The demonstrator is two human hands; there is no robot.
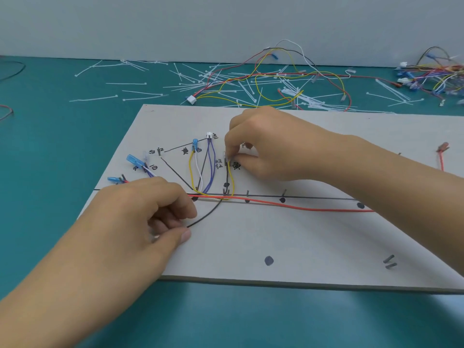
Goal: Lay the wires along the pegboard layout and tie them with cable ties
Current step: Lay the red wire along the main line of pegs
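Teal worktop [50, 146] carries the pale board [301, 247] at centre frame, with loose cable ties [140, 83] scattered behind it. My right hand [271, 144] pinches a small clear plug [226, 154] at its peg mid-board. My left hand [140, 214] pinches the black wire [208, 214] lower down. I judge I'm at the laying step; I see no ties on the board. Next, that wire needs drawing snug along the drawn line beside the red wire [288, 205].

Teal-green flat bench [50, 146] fills the view under everything. Plain pale grey wall [175, 21] runs along its far edge, meeting it in a straight line.
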